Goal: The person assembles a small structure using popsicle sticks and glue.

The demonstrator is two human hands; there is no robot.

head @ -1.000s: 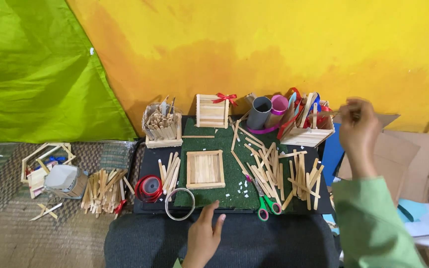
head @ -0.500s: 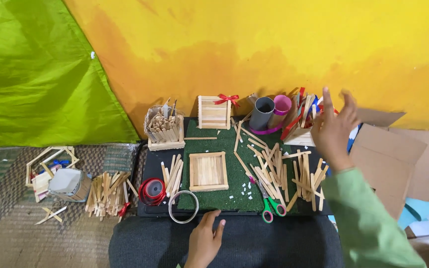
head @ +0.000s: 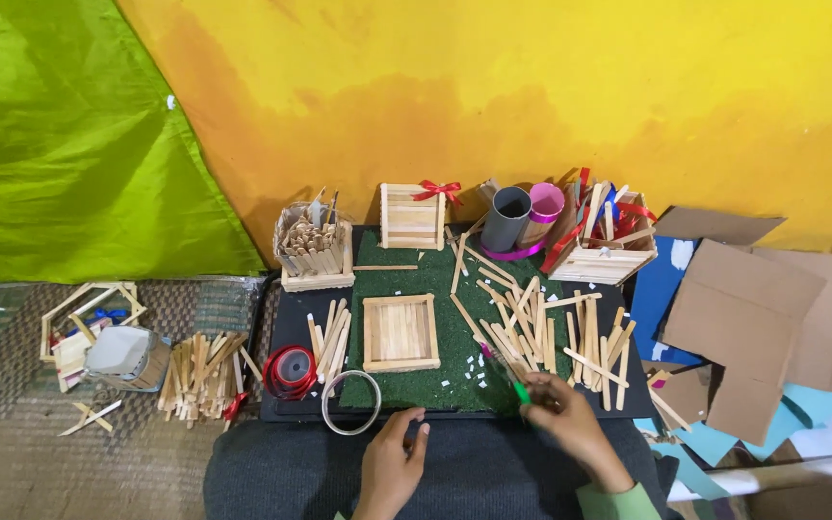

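My right hand (head: pixel 568 426) lies at the front edge of the green mat (head: pixel 440 289), its fingers closed over the green-handled scissors (head: pixel 520 392), whose blades point up and left. My left hand (head: pixel 392 464) rests on the dark cloth (head: pixel 281 477) in front of the black board, fingers slightly apart and holding nothing. It is just right of a clear tape ring (head: pixel 351 403). A square frame of wooden sticks (head: pixel 401 332) sits on the mat above my left hand. Loose wooden sticks (head: pixel 541 327) are scattered above my right hand.
Along the back stand a basket of sticks (head: pixel 315 248), a stick box with a red bow (head: pixel 411 217), a grey tube (head: pixel 506 220), a pink tube (head: pixel 545 206) and a crate (head: pixel 601 258). A red ribbon roll (head: pixel 291 371) is left; cardboard pieces (head: pixel 753 318) lie right.
My right hand came down from the crate at the back right to the scissors at the mat's front edge. My left hand stayed at the front edge.
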